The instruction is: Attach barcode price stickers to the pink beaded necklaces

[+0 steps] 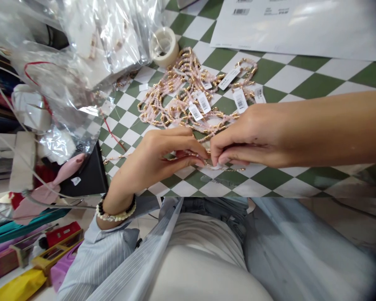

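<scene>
Between finger and thumb, my left hand (172, 152) pinches a strand of a beaded bracelet, and its thin chain end (233, 169) trails out to the right over the tabletop. Close beside it, my right hand (238, 144) pinches a small white tag (213, 167) against the same piece; the fingers hide most of it. Just beyond both hands lies a heap of pink and gold beaded bracelets (163, 98). Several of them carry white barcode tags (204, 103).
A tape roll (164, 47) stands behind the heap. Clear plastic bags (103, 33) crowd the back left. White label sheets (301, 31) cover the back right. The checkered table (225, 189) ends near my body. A pink fan (47, 192) and a black box (84, 175) sit left.
</scene>
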Demonstrator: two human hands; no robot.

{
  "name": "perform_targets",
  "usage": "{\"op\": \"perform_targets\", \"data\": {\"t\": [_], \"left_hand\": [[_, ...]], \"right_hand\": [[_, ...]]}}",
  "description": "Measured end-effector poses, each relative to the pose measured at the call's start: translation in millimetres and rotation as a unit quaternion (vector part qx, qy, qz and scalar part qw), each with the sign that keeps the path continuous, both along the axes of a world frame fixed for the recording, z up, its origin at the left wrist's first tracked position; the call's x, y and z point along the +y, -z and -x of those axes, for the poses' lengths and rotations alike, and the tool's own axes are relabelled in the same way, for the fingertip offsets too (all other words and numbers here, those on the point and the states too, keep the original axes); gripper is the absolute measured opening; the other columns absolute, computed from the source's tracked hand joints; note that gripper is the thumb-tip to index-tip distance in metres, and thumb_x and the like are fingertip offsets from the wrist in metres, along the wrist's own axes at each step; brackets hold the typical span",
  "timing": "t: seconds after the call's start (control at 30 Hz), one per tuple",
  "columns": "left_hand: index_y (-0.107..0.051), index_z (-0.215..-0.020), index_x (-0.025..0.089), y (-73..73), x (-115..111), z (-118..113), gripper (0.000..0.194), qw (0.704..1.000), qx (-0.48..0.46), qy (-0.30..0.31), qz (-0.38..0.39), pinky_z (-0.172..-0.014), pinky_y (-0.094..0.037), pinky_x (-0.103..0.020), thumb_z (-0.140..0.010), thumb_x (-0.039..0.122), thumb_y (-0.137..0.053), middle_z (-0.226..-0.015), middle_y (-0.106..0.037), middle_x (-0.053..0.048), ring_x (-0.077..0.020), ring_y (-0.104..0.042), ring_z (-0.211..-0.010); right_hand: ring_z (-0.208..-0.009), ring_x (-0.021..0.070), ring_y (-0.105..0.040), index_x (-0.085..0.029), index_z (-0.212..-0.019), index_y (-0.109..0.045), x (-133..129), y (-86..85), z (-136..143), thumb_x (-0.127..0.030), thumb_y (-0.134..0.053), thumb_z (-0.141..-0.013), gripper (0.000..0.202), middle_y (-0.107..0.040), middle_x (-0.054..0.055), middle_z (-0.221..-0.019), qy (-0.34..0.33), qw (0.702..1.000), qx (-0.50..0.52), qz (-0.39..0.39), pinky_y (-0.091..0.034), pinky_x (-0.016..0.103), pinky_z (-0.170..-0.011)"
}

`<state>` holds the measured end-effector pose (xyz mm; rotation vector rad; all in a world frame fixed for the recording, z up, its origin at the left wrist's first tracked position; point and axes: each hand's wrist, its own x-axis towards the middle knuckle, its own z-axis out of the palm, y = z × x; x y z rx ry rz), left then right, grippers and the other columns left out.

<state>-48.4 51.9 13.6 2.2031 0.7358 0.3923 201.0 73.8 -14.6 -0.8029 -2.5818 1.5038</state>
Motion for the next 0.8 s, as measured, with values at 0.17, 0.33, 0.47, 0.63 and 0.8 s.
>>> {"op": "perform_targets", "data": {"t": [0.17, 0.33, 0.47, 0.63, 0.8], "left_hand": [[-0.077, -0.092, 0.021, -1.4, 0, 3, 0.009, 0.999, -0.031, -0.018, -0.014, -0.059, -0.046, -0.023, -0.091, 0.014, -0.073, -0.076, -0.070, -0.001, -0.0112, -0.061, -0.066], [-0.077, -0.093, 0.021, -3.6, -1, 6, 0.008, 0.998, -0.062, -0.014, -0.001, -0.060, -0.048, -0.026, -0.092, 0.015, -0.072, -0.077, -0.068, -0.001, -0.0124, -0.060, -0.067], [-0.077, -0.090, 0.019, -13.4, 1, 7, 0.004, 0.998, -0.067, -0.008, -0.020, -0.076, -0.056, -0.030, -0.090, 0.016, -0.075, -0.091, -0.067, -0.006, -0.0166, -0.065, -0.085], [-0.076, -0.092, 0.019, -31.9, 6, 8, 0.007, 0.998, -0.024, 0.055, -0.008, -0.092, -0.059, -0.035, -0.091, 0.014, -0.071, -0.113, -0.073, -0.009, -0.0213, -0.070, -0.104], [-0.077, -0.089, 0.018, -40.2, 12, 13, 0.005, 0.999, -0.029, 0.034, 0.023, -0.093, -0.061, -0.033, -0.088, 0.013, -0.075, -0.106, -0.074, -0.008, -0.0208, -0.071, -0.103]], "right_hand": [[-0.051, 0.0075, -0.055, -0.027, -0.087, -0.076, -1, -17.7, 16, -0.012, -0.063, -0.087, 0.020, -0.070, -0.007, -0.068, 0.030, 0.996, -0.083, -0.003, -0.034, 0.025, -0.046], [-0.041, 0.0061, -0.048, -0.026, -0.081, -0.078, -1, -31.6, 26, -0.009, -0.070, -0.084, 0.019, -0.064, -0.009, -0.054, 0.083, 0.977, -0.196, 0.008, -0.029, 0.025, -0.041], [-0.037, 0.0005, -0.040, -0.025, -0.081, -0.078, 5, -29.2, 16, -0.008, -0.068, -0.087, 0.021, -0.057, -0.014, -0.047, 0.093, 0.980, -0.170, -0.039, -0.030, 0.021, -0.045], [-0.047, -0.0017, -0.045, -0.028, -0.095, -0.080, 6, -27.2, 7, -0.031, -0.057, -0.096, 0.023, -0.062, -0.014, -0.061, 0.056, 0.991, -0.043, -0.110, -0.031, 0.020, -0.053], [-0.053, 0.0012, -0.051, -0.027, -0.097, -0.082, 2, -37.4, 15, -0.037, -0.060, -0.094, 0.024, -0.064, -0.011, -0.063, 0.064, 0.993, -0.006, -0.097, -0.031, 0.020, -0.052]]}}
